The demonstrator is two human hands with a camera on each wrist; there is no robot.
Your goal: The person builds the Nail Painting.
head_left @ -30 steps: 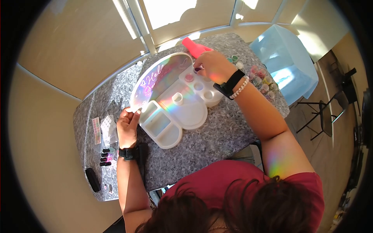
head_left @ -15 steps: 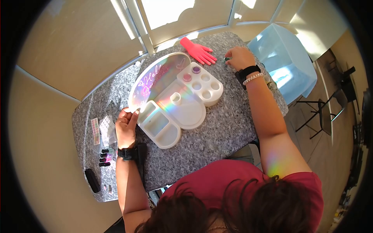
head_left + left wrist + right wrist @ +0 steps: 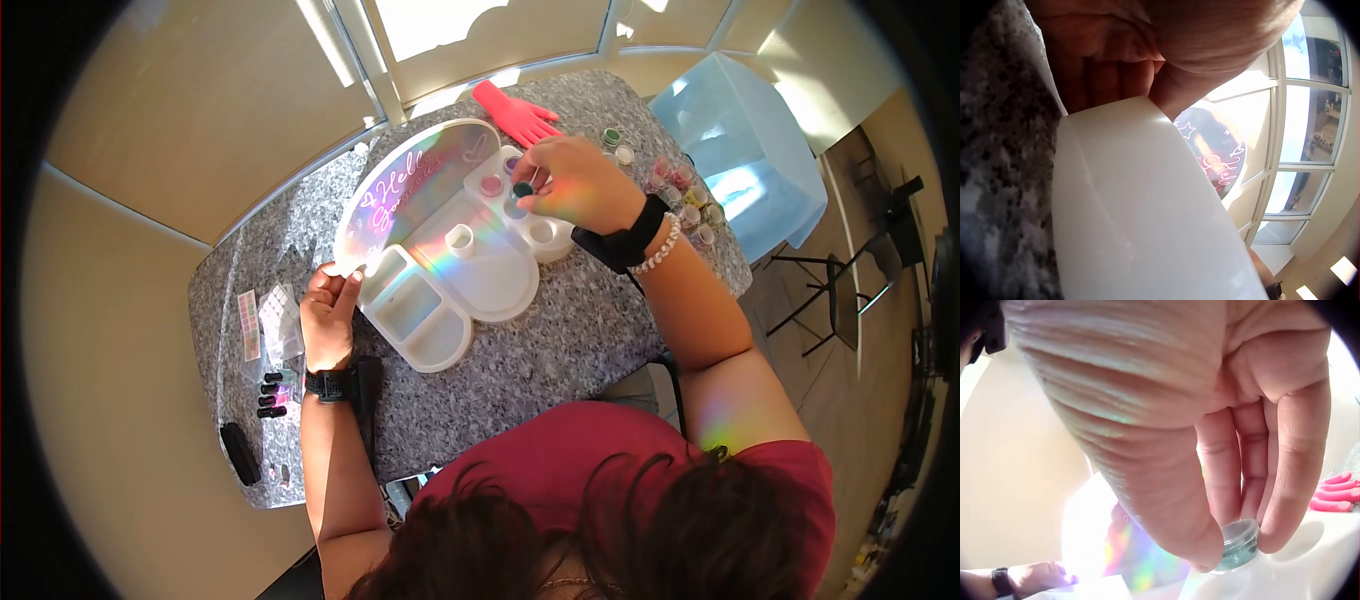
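A white vanity organizer (image 3: 512,290) with a half-round mirror (image 3: 385,190) lettered in pink sits on the granite table. My left hand (image 3: 328,318) grips its left corner, thumb on top; the white side wall (image 3: 1141,206) fills much of the left wrist view. Between thumb and fingertips, my right hand (image 3: 580,185) pinches a small clear jar (image 3: 1239,551) of dark green glitter, low over the round wells at the organizer's right end. A pink jar (image 3: 491,185) and a purple jar (image 3: 512,164) sit in wells beside it.
A pink glove-like hand (image 3: 515,112) lies behind the organizer. Several small jars (image 3: 690,215) cluster at the right, near a green-topped jar (image 3: 611,136). Black-capped bottles (image 3: 270,401), a sticker sheet (image 3: 248,325) and a black case (image 3: 239,453) lie at left.
My right hand left the purple jar in its well, moved right to the loose jars, and came back over the organizer holding the green jar. My left hand stays on the corner.
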